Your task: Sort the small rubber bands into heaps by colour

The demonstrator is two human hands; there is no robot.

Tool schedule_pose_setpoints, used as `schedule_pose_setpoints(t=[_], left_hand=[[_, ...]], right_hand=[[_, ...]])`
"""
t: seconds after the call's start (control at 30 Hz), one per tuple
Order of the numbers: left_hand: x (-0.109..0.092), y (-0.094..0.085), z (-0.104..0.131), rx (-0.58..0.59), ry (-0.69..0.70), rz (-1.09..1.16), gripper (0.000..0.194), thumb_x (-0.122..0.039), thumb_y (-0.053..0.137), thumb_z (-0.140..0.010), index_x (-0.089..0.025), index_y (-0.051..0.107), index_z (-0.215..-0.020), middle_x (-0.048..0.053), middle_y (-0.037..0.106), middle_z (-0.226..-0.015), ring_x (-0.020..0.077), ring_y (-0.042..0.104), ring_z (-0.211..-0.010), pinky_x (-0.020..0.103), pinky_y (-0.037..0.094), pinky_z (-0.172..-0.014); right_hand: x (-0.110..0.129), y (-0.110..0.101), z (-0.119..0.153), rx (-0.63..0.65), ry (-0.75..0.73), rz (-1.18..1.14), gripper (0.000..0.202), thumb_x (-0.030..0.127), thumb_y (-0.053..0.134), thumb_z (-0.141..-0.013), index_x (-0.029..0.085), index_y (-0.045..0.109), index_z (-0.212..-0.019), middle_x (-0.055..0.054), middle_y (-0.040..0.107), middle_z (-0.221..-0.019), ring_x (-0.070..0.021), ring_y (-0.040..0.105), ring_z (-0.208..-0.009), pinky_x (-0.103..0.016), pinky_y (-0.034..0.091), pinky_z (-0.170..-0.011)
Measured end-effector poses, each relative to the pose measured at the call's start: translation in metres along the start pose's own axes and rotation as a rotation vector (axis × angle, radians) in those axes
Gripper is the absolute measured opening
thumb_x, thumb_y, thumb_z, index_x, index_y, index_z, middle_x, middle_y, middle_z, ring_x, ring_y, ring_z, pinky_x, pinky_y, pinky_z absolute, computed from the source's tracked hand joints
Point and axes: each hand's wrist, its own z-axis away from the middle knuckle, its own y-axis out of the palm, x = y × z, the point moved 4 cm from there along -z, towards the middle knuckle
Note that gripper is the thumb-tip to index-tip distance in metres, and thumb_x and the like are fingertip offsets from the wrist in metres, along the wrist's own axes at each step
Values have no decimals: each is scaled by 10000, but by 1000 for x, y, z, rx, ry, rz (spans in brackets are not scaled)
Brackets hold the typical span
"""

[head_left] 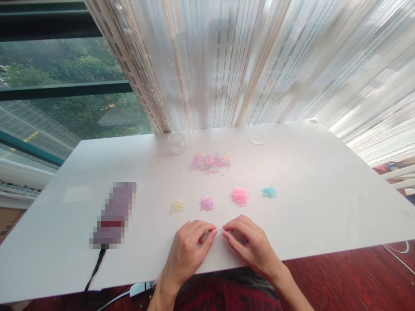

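Near the front edge of the white table, my left hand (192,242) and my right hand (249,240) face each other with their fingertips a small gap apart. Both pinch a thin pink elastic band (219,230), which spans the gap between them. Just beyond my hands lie small heaps of similar thin pieces: a pale yellow heap (177,206), a purple heap (207,203), a pink heap (240,196) and a blue heap (269,191). Farther back spreads a larger mixed-colour pile (210,162).
A clear round container (177,143) and a clear lid (258,138) stand at the table's (324,194) back. To the left lies a pixelated purple object (116,211) with a black cord. A striped curtain (207,65) hangs behind; a power strip (140,288) is below the front edge.
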Motion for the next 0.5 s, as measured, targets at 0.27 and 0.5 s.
schedule_pose_setpoints(t=[0.27,0.5], left_hand=[[0,1,1,-13,45,-5,118,-218,621,-1059,-198,732,-1095,26,789,-893,162,656,-692,307,512,-698],[0,2,1,-5,35,-8,100,-222,635,-1052,-198,731,-1070,14,767,-831,160,623,-646,314,499,-679]], right_hand=[[-1,0,0,3,-7,3,92,182,613,-1047,230,692,-1038,-30,731,-899,-183,677,-817,-298,546,-741],[0,0,-1,8,5,2,93,194,619,-1047,235,698,-1020,-27,733,-886,-186,679,-807,-298,545,-731]])
